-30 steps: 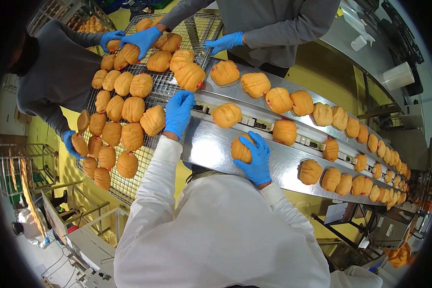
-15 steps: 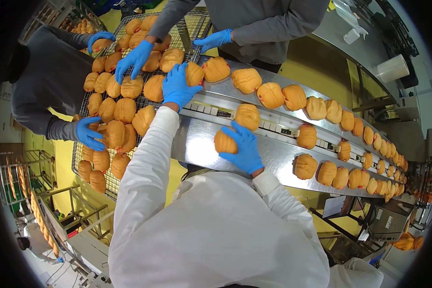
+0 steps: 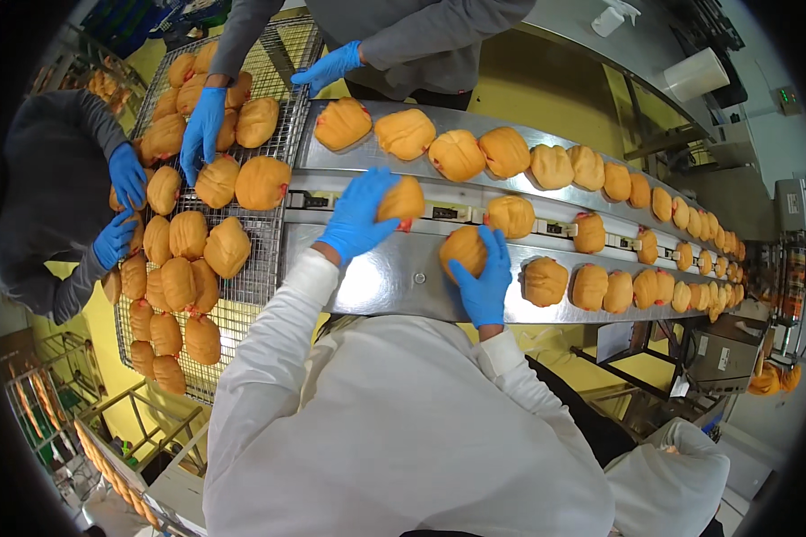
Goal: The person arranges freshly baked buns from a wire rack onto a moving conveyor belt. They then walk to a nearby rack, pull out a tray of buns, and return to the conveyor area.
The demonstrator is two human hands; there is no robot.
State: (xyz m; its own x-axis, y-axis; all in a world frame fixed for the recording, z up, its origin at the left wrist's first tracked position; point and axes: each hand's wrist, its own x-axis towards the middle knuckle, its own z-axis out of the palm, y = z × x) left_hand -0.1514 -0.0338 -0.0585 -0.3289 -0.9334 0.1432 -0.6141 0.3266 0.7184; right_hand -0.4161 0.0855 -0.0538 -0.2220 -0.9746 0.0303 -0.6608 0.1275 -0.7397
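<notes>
In blue gloves, both my hands are over the metal conveyor table (image 3: 306,268). My left hand (image 3: 358,215) grips a golden bread bun (image 3: 401,200) with a bit of red at its lower edge, above the middle channel. To its right, my right hand (image 3: 486,282) has fingers and thumb around another bun (image 3: 462,251) at the near metal ledge. A further bun (image 3: 510,217) sits in the channel just beyond my right fingertips. On the near ledge, a bun (image 3: 544,281) lies to the right of that hand.
Rows of buns run rightward along the far ledge (image 3: 367,159), channel and near ledge. At left, a wire rack (image 3: 242,309) bears several buns. Two co-workers in grey sleeves reach over it, one gloved hand (image 3: 204,134) among the buns. A white spray bottle (image 3: 614,16) stands far right.
My left hand has moved right from the rack's edge, carrying a bun over the channel. My right hand has shifted right along the near ledge with its bun. The whole view has shifted somewhat.
</notes>
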